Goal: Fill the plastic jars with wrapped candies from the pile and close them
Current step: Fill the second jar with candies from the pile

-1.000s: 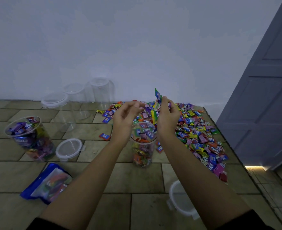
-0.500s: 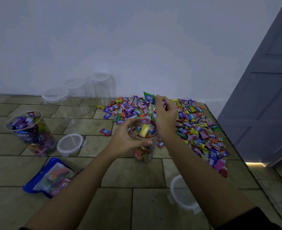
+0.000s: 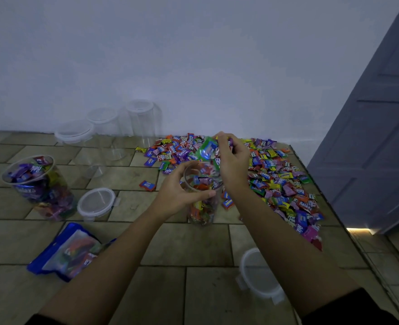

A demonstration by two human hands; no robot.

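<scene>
**Presently: jar gripped, candies held over its mouth**

The left hand (image 3: pixel 177 195) grips the rim of the open jar (image 3: pixel 202 208), part-filled, upright on the tiles (image 3: pixel 186 245) beside the pile (image 3: pixel 276 181). The right hand (image 3: pixel 232 165) clutches wrapped candies (image 3: pixel 206 150) just above the jar's far rim. Fingers (image 3: pixel 226 140) hide their number. The right forearm (image 3: pixel 276 231) partly covers a lid (image 3: pixel 256 280).

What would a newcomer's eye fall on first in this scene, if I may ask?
A bright pile of wrapped candies covers the right side of the tiled surface. At centre, the left hand grips an open, part-filled jar while the right hand holds candies at its rim. A fuller open jar stands far left.
</scene>
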